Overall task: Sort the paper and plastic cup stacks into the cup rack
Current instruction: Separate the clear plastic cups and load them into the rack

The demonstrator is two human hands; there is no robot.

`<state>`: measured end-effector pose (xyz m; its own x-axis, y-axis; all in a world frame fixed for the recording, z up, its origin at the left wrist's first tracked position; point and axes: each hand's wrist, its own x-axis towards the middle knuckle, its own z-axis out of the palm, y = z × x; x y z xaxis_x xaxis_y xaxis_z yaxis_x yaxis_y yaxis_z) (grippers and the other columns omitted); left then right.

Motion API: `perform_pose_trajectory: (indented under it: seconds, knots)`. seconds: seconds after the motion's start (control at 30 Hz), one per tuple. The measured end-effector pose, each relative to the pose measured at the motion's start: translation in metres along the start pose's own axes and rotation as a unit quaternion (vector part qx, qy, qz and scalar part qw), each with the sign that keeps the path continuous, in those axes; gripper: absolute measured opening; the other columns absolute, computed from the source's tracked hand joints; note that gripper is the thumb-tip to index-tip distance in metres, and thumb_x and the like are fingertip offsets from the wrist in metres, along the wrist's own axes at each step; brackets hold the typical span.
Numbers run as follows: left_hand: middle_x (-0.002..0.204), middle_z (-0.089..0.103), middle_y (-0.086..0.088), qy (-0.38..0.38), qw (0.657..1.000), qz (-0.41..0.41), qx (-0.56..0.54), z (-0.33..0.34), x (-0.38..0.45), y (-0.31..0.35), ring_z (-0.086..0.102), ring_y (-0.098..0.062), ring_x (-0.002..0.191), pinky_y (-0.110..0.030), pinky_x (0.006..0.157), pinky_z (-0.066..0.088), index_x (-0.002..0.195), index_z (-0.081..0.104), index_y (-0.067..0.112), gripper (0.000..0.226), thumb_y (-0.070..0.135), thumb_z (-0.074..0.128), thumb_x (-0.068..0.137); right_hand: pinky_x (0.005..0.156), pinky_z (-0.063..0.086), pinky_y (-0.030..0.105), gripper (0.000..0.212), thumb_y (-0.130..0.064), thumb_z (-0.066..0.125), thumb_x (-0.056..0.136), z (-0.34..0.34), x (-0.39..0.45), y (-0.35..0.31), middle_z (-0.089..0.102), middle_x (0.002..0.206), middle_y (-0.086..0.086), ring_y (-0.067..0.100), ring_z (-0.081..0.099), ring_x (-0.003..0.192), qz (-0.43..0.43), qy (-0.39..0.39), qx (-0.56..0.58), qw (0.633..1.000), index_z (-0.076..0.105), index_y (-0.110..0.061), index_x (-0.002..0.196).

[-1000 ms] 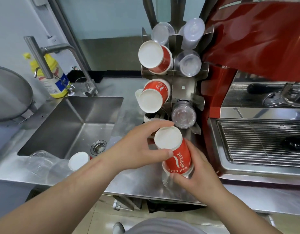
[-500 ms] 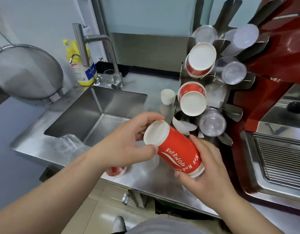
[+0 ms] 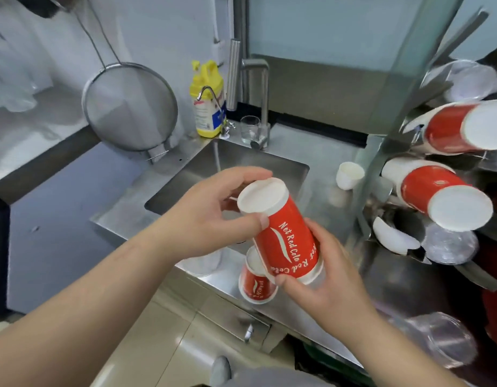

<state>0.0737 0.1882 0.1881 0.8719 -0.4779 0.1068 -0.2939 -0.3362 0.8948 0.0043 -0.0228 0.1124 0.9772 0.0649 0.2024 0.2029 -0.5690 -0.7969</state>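
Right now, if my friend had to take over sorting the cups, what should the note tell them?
Left hand grips the white base end of the red paper cup stack; right hand holds its rim end.
The stack is tilted above the steel counter, not in the metal cup rack.
Done: two red paper stacks and some clear plastic cups sit in the rack.
Left: slot this stack, then the small red paper cup at the counter edge and the clear plastic cups lower right.
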Motion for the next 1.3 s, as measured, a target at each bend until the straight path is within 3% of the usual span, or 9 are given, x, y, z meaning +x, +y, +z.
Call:
perform_pose_trajectory:
  seconds: [0.1, 0.23, 0.33, 0.47, 0.63, 0.77, 1.0, 1.17, 1.3]
  knots:
    - [0.126, 0.06, 0.012, 0.0, 1.0, 0.001, 0.03, -0.012, 0.0, -0.006, 0.059, -0.013, 0.118, -0.043, 0.095, 0.053, 0.123, 0.052, 0.043, 0.056, 0.049, 0.067, 0.07, 0.087, 0.031, -0.003, 0.075, -0.041, 0.077, 0.061, 0.015, 0.01, -0.007, 0.049, 0.121, -0.03, -0.016, 0.044, 0.113, 0.004, -0.007, 0.009, 1.0, 0.035, -0.059, 0.12]
    - [0.123, 0.057, 0.019, -0.007, 0.997, 0.019, 0.069, -0.023, 0.002, -0.017, 0.057, -0.004, 0.116, -0.033, 0.095, 0.052, 0.117, 0.048, 0.054, 0.053, 0.053, 0.067, 0.068, 0.083, 0.036, -0.001, 0.075, -0.042, 0.079, 0.061, 0.035, 0.018, -0.008, 0.047, 0.12, -0.032, -0.014, 0.047, 0.11, 0.027, -0.012, 0.01, 1.0, 0.031, -0.067, 0.113]
    - [0.123, 0.056, 0.018, -0.022, 0.993, 0.045, 0.109, -0.023, 0.005, -0.026, 0.055, 0.001, 0.114, -0.022, 0.094, 0.049, 0.125, 0.051, 0.043, 0.059, 0.053, 0.067, 0.069, 0.081, 0.042, 0.007, 0.075, -0.042, 0.082, 0.061, 0.045, 0.02, -0.005, 0.052, 0.117, -0.031, -0.011, 0.052, 0.108, 0.047, -0.012, 0.003, 0.999, 0.032, -0.067, 0.111]
    - [0.128, 0.053, 0.015, -0.052, 0.983, 0.086, 0.154, -0.02, 0.01, -0.041, 0.052, 0.001, 0.117, -0.017, 0.095, 0.045, 0.134, 0.05, 0.03, 0.067, 0.052, 0.068, 0.073, 0.081, 0.042, 0.005, 0.075, -0.032, 0.086, 0.062, 0.052, 0.016, 0.0, 0.054, 0.113, -0.03, -0.012, 0.053, 0.106, 0.069, -0.005, 0.003, 0.998, 0.036, -0.061, 0.111]
    - [0.119, 0.05, 0.025, -0.086, 0.977, 0.109, 0.162, -0.011, 0.015, -0.056, 0.048, 0.011, 0.111, -0.007, 0.09, 0.039, 0.132, 0.053, 0.028, 0.064, 0.049, 0.069, 0.074, 0.084, 0.044, 0.012, 0.07, -0.047, 0.077, 0.055, 0.063, 0.014, 0.017, 0.056, 0.118, -0.023, -0.009, 0.053, 0.108, 0.118, -0.009, 0.013, 0.993, 0.038, -0.054, 0.113]
    - [0.127, 0.055, 0.016, -0.115, 0.972, 0.104, 0.177, 0.001, 0.015, -0.067, 0.047, 0.006, 0.116, -0.017, 0.097, 0.042, 0.133, 0.052, 0.028, 0.063, 0.048, 0.068, 0.076, 0.083, 0.043, 0.005, 0.071, -0.033, 0.081, 0.061, 0.073, 0.01, 0.032, 0.054, 0.117, -0.025, -0.017, 0.05, 0.107, 0.137, -0.02, 0.005, 0.99, 0.039, -0.05, 0.115]
    - [0.122, 0.049, 0.02, -0.138, 0.967, 0.078, 0.2, 0.012, 0.014, -0.094, 0.047, 0.004, 0.116, -0.026, 0.101, 0.044, 0.135, 0.048, 0.029, 0.065, 0.05, 0.061, 0.076, 0.08, 0.038, -0.001, 0.068, -0.024, 0.079, 0.066, 0.081, 0.01, 0.052, 0.048, 0.108, -0.035, -0.024, 0.045, 0.105, 0.14, -0.053, -0.032, 0.988, 0.036, -0.05, 0.112]
    - [0.123, 0.048, 0.017, -0.16, 0.966, 0.043, 0.2, 0.024, 0.015, -0.115, 0.045, 0.002, 0.114, -0.019, 0.102, 0.039, 0.138, 0.047, 0.027, 0.068, 0.043, 0.066, 0.075, 0.09, 0.048, 0.023, 0.062, -0.038, 0.066, 0.068, 0.092, 0.01, 0.071, 0.058, 0.115, -0.013, 0.004, 0.056, 0.106, 0.148, -0.124, -0.073, 0.978, 0.047, -0.031, 0.126]
    - [0.123, 0.052, 0.012, -0.157, 0.968, 0.024, 0.196, 0.029, 0.013, -0.127, 0.042, 0.007, 0.111, -0.002, 0.095, 0.028, 0.133, 0.051, 0.026, 0.062, 0.038, 0.069, 0.075, 0.091, 0.045, 0.021, 0.061, -0.042, 0.064, 0.074, 0.091, 0.009, 0.077, 0.057, 0.118, -0.007, 0.007, 0.053, 0.107, 0.153, -0.145, -0.094, 0.973, 0.047, -0.027, 0.13]
